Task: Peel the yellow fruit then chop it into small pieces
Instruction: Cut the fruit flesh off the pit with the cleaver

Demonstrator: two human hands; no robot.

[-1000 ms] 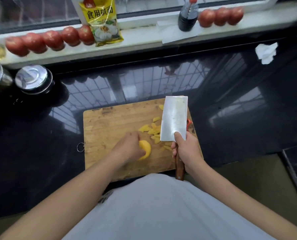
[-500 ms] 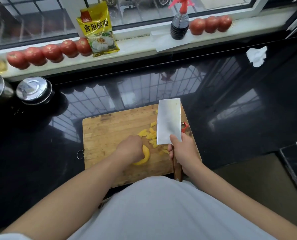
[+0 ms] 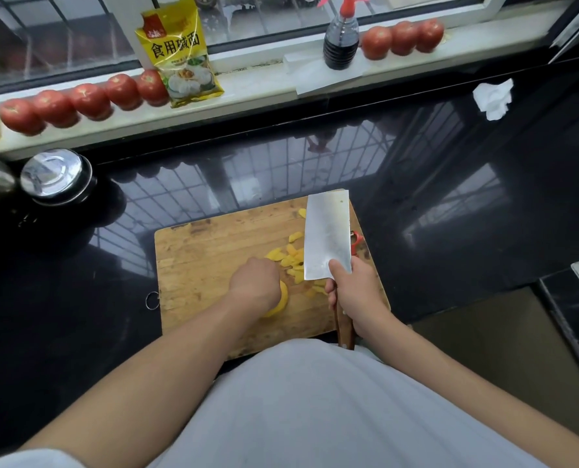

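Your cutting board (image 3: 193, 261) sits on the black counter and carries everything. Peeling looks done, chopping roughly midway: a scatter of cut pieces (image 3: 289, 260) lies beside the blade, one yellow fruit chunk (image 3: 279, 304) left. Your right hand (image 3: 357, 295) is clamped round the cleaver (image 3: 326, 236) handle, blade raised flat-on. Your left hand (image 3: 256, 285) covers the chunk, fingers curled over it, probably pinning it; grip is hidden. Lidded pot (image 3: 56, 177) far left: contents not visible.
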